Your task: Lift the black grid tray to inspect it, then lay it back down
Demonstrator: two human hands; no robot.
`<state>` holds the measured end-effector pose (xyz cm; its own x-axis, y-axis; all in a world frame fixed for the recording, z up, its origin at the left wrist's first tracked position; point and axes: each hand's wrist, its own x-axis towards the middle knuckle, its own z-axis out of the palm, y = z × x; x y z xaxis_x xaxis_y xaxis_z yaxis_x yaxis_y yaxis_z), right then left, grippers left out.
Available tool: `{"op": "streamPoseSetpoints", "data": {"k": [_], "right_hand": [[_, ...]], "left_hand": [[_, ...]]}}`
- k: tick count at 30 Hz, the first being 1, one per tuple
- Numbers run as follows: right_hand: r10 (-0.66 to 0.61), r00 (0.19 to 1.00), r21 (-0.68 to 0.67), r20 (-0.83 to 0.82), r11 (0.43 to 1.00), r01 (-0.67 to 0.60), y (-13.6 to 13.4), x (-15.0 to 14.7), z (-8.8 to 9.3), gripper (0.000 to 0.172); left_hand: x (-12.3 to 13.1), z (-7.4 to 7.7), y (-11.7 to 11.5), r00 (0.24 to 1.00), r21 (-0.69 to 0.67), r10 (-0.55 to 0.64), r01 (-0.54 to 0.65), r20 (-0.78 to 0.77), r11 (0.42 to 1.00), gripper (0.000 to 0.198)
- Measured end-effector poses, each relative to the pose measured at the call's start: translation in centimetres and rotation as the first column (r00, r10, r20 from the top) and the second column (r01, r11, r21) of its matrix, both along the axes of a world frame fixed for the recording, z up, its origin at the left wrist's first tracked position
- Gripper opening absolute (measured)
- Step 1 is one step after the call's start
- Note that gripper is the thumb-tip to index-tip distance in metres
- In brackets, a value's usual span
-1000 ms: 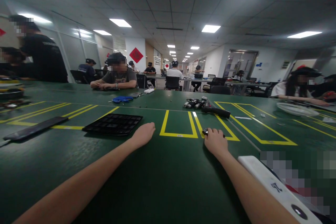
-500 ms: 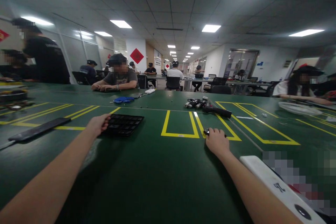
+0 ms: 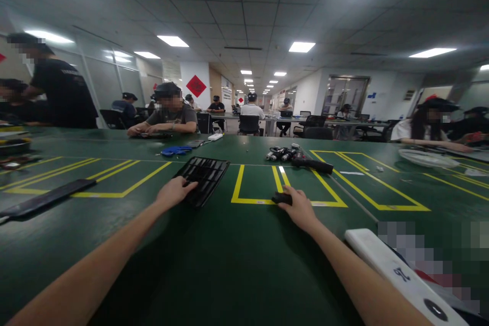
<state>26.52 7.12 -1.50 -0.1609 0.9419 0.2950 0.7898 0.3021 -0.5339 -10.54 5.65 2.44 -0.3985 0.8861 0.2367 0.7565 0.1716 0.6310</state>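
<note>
My left hand (image 3: pixel 176 191) grips the near left edge of a black compartment tray (image 3: pixel 202 178), which is tilted above the green table (image 3: pixel 214 265). To the right, my right hand (image 3: pixel 300 207) has its fingers closed round a small dark object (image 3: pixel 281 197), too small to make out, over the near edge of the yellow tape outline (image 3: pixel 252 201). Beyond that hand lie a cluster of black and silver parts (image 3: pixel 282 153) and a black cylindrical thing (image 3: pixel 313 165). A blue item (image 3: pixel 175 151) rests behind the tray.
A long black bar (image 3: pixel 49 197) lies at the left. Near my right forearm is a white device (image 3: pixel 397 270). Clear plastic (image 3: pixel 428 158) sits at the far right. Across the table a person (image 3: pixel 171 112) is seated, and another person (image 3: pixel 431 122) sits at the right.
My left hand has moved right with the tray, which now tilts and is turned. My right hand has shifted left with the dark object, which shows more.
</note>
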Motion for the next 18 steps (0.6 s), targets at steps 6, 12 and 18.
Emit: {"op": "streamPoseSetpoints", "data": {"k": [6, 12, 18], "right_hand": [[0.425, 0.669, 0.058, -0.609, 0.866, -0.497, -1.4, -3.2, -1.1, 0.059], [0.520, 0.611, 0.136, -0.597, 0.816, -0.561, -1.9, -3.1, -1.4, 0.044], [0.550, 0.639, 0.174, -0.537, 0.814, -0.554, -2.8, -3.2, -0.9, 0.039]], "left_hand": [[11.4, -1.7, -1.2, 0.892, 0.081, -0.452, 0.450, -0.002, 0.889, 0.027], [14.4, -3.2, -3.3, 0.802, 0.075, -0.597, 0.595, 0.008, 0.800, 0.033], [14.5, -3.9, -3.6, 0.761, 0.072, -0.648, 0.645, 0.035, 0.761, 0.035]]}}
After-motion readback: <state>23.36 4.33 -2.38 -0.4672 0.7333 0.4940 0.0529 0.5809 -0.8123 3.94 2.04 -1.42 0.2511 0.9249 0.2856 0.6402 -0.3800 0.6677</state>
